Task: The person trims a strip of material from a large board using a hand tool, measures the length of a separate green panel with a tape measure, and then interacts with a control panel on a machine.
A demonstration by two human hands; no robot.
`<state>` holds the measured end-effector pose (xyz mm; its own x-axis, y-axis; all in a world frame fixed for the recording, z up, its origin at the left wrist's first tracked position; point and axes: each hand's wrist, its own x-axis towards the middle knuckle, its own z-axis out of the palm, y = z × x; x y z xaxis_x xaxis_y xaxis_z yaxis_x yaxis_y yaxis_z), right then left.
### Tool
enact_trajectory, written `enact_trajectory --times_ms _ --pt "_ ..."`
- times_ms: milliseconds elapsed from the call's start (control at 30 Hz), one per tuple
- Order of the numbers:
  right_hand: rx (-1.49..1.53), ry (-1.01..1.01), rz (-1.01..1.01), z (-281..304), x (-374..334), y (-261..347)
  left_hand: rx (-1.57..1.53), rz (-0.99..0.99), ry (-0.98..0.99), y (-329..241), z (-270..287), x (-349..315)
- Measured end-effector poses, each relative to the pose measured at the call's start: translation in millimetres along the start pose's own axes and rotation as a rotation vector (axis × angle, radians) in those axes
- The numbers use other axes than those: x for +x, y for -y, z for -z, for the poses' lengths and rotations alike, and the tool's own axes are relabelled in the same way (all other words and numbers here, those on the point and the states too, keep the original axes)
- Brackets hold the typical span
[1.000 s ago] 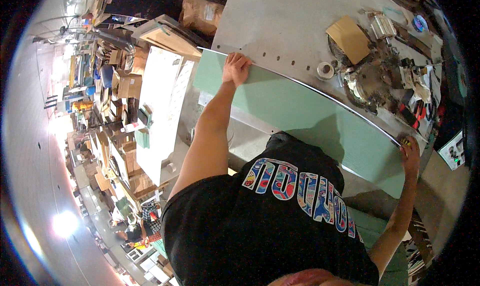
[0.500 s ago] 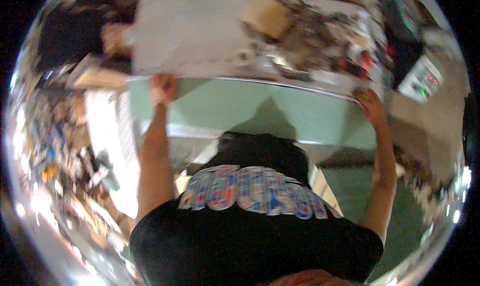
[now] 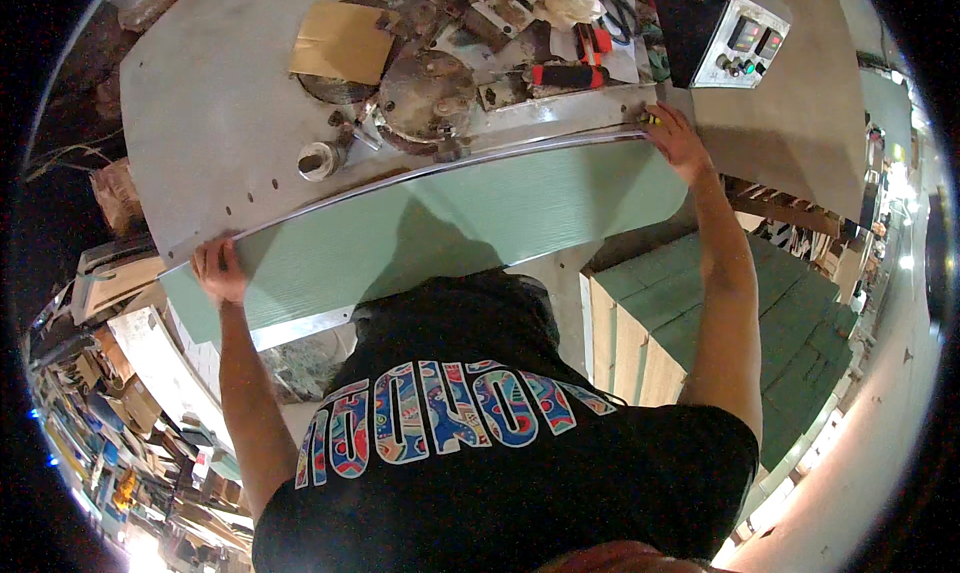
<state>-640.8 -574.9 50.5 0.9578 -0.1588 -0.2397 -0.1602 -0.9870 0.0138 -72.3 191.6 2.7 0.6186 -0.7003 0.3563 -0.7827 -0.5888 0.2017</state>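
Panel [image 3: 430,223], green and long, lies across the near edge of the surface [image 3: 220,103], directly before the person; its left end sits lower in the view than its right. A pale strip [image 3: 340,198] runs along its far edge.

Left hand [image 3: 220,270]: at the panel's far left corner, fingers bent at the edge. Its grip is partly folded; whether it pinches the panel cannot be told.

Right hand [image 3: 680,145]: at the far right corner, fingertips beside a small yellow item [image 3: 653,121]. Its grip is curved; whether it pinches that item or the panel cannot be told. The hands are well apart.

Beyond the strip, on the surface: a pale round piece [image 3: 320,161], a round metal fixture [image 3: 430,103] to its right, cardboard [image 3: 345,41] behind them, and a red-and-black tool [image 3: 568,76] further right. Control box [image 3: 742,41], with red and green lights, is at upper right. Green stack [image 3: 785,313] lies beside the right forearm. A shadow falls across the panel's middle.
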Motion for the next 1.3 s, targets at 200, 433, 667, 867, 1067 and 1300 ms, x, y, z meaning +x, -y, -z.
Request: enact_trajectory --times_ms 200,433,667,867,1067,1300 --pt "0.026 -0.052 -0.083 -1.6 -15.3 -17.2 0.093 0.016 0.031 3.6 -3.3 -6.2" --pt "-0.004 0.141 -0.336 -10.9 -70.5 -66.0 0.023 0.042 0.043 5.5 -7.3 -8.5" --pt "0.069 0.044 -0.453 -25.3 -89.9 -81.6 0.017 0.035 0.072 10.3 -7.7 -10.0" --pt "-0.096 0.159 -0.328 -43.8 -83.2 -103.3 0.105 -0.044 0.016 35.0 -15.3 -25.2" --pt "0.098 0.219 -0.5 -57.0 -105.6 -100.9 0.051 0.017 0.022 23.5 -14.6 -19.3" --pt "0.43 0.025 -0.563 -108.9 -159.4 -67.1 0.11 0.049 0.02 22.0 -9.7 -17.7"
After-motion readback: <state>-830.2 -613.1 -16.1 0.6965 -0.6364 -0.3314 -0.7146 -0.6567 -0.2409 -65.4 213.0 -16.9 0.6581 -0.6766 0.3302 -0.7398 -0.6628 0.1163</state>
